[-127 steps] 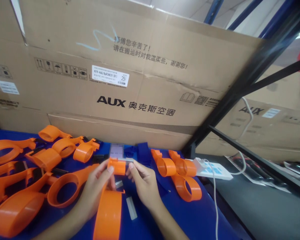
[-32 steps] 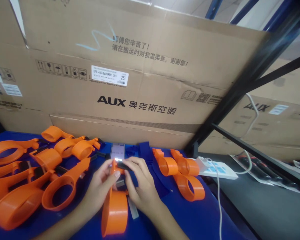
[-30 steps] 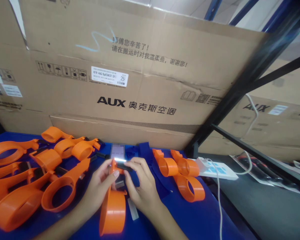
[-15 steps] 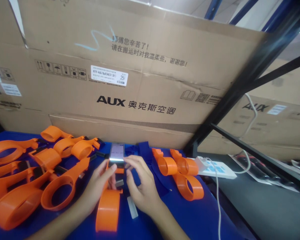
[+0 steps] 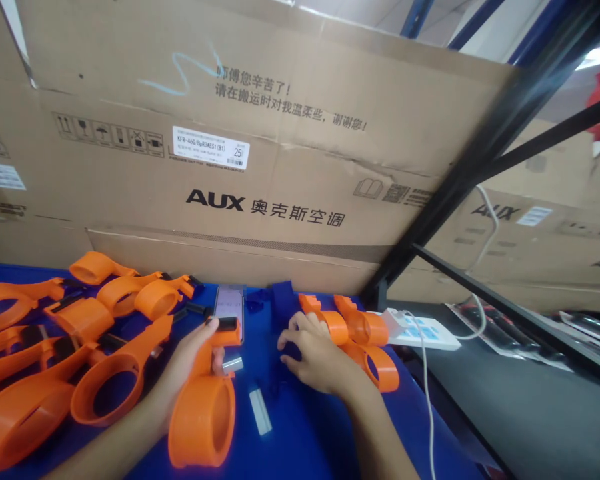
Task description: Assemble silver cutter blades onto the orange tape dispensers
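Note:
My left hand (image 5: 187, 357) is closed around the narrow neck of an orange tape dispenser (image 5: 184, 420), its wide ring hanging toward me. A black roller (image 5: 227, 324) sits across the dispenser's far end, by my thumb. My right hand (image 5: 315, 353) is apart from it, over the blue surface, with fingers bent and spread and nothing visible between them. Just beyond my right fingers are several orange dispenser bodies (image 5: 367, 328). A pale flat strip (image 5: 261, 412) lies between my hands, and a short pale piece (image 5: 233, 365) shows beside the held dispenser.
Many orange dispensers (image 5: 107, 380) crowd the left of the blue-covered table (image 5: 305, 440). A phone (image 5: 229, 301) with a lit screen stands behind my left hand. On the right are a white power strip (image 5: 425, 332) with cable and a black rack post (image 5: 450, 193). Behind stands a large cardboard box (image 5: 280, 173).
My right hand has left the dispenser's roller end and moved right, toward the orange bodies. My left hand keeps its hold; the dispenser has turned so its ring opening shows. The view has shifted slightly.

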`<state>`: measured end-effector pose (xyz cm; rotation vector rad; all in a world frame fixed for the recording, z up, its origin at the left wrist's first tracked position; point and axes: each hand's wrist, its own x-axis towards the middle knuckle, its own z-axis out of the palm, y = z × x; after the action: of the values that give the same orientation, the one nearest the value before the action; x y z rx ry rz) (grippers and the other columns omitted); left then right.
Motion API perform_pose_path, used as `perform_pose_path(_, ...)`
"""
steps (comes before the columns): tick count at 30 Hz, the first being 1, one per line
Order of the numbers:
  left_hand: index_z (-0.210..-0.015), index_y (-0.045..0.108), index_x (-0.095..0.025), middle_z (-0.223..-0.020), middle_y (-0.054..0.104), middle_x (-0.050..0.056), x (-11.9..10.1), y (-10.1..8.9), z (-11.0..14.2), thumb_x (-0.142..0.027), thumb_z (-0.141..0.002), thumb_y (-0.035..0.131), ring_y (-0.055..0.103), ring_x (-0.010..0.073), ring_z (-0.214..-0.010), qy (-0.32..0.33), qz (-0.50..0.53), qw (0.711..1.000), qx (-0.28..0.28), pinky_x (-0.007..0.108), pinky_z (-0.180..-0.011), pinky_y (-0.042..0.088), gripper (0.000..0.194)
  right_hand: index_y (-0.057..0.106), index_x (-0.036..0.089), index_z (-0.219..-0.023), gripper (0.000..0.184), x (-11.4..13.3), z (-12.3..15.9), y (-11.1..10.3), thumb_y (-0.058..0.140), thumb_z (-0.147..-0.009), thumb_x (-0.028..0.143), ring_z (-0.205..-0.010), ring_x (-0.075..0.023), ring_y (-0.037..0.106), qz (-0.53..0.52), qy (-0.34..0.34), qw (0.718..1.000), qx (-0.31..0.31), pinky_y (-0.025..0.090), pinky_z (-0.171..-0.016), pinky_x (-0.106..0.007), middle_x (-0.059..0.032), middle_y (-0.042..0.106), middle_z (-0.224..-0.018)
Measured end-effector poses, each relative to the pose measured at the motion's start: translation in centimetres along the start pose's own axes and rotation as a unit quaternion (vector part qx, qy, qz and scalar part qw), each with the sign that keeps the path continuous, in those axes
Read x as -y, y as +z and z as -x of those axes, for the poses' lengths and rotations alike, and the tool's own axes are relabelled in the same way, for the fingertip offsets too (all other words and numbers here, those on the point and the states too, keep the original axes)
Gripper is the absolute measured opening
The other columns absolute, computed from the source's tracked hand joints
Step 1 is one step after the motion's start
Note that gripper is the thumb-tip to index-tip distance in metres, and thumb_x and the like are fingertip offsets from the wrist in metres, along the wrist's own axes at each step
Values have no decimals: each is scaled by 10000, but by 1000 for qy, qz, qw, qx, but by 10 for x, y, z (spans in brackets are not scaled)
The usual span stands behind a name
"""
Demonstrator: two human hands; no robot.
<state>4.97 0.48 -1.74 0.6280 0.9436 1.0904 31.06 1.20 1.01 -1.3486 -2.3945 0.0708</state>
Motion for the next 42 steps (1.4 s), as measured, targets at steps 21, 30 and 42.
perform_pose_path(21, -820, 675, -166, -643, 699, 50, 5, 11, 20, -548, -894, 646, 663, 188, -557, 1, 19, 1000, 10, 288, -550, 507, 390, 573, 222, -866, 76, 61, -21, 28, 629, -909, 194, -668, -156, 642, -268, 69, 932, -233, 525, -634, -268, 8, 652, -763)
perform_pose_path(30, -925, 654, -185, -656, 694, 12, 14, 9, 10, -493, -848, 744, 638, 165, -520, 45, 18, 999, 5, 281, -548, 523, 330, 655, 213, -1098, 134, 77, -18, 40, 632, -965, 211, -642, -148, 627, -300, 89, 893, -322, 543, -598, -271, -8, 644, -797)
perform_pose_path(42, -950, 683, -182, -723, 687, 9, 16, 0, 7, -420, -796, 833, 634, 146, -589, 109, -46, 992, 40, 264, -601, 521, 321, 706, 221, -1043, 203, 84, -18, 40, 594, -917, 108, -768, -171, 659, -309, -10, 912, -268, 585, -681, -310, -62, 678, -976)
